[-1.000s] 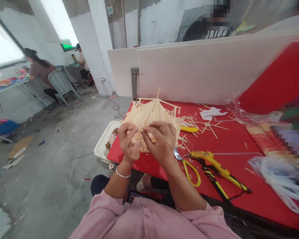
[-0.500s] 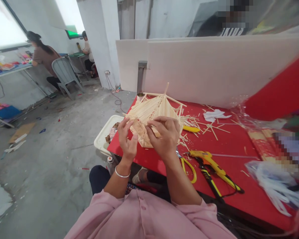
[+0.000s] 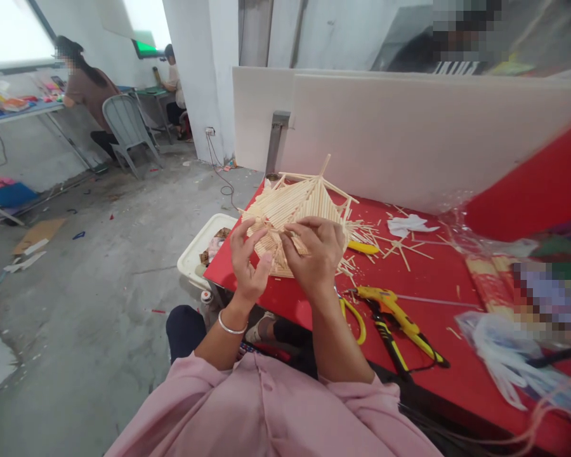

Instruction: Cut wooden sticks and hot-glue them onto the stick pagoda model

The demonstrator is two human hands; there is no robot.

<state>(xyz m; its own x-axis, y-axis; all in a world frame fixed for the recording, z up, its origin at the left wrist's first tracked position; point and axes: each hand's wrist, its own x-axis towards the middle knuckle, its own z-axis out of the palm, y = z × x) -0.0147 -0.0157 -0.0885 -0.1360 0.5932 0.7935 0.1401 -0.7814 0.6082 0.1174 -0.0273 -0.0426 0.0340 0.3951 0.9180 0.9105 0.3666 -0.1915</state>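
A flat, fan-shaped panel of pale wooden sticks is tilted up over the near left corner of the red table. My left hand grips its lower left edge, thumb and fingers curled round the sticks. My right hand holds the lower middle of the panel, fingers bent over its front. A silver bangle sits on my left wrist. Loose sticks lie scattered just behind the panel.
A yellow glue gun and yellow-handled scissors lie right of my hands. White foam boards stand behind the table. A white tray sits on the floor at left. Clear plastic bags lie at right. People sit far left.
The view has drifted; the stick panel and both hands sit slightly higher and further right. My left fingers have closed tighter on the panel's edge.
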